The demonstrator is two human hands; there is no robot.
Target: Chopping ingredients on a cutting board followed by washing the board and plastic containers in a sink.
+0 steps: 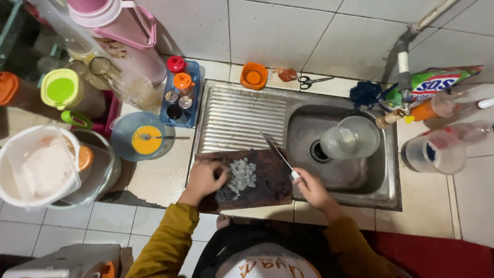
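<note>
Dark wooden cutting board [260,190] is lying across the sink [391,190] rim, bearing pale chopped bits [242,175]. Left hand [203,177] is curling beside them, fingertips hidden. Right hand [311,188] is gripping the knife [275,149], handle mostly covered, blade raised.

Steel sink [360,198] holds clear glass jug [350,138]. Behind it – orange cup [253,75], scissors [311,80]. Blue spice tray [180,95] left of drainboard – pink thermos [128,31], white bucket [36,167] beyond.
</note>
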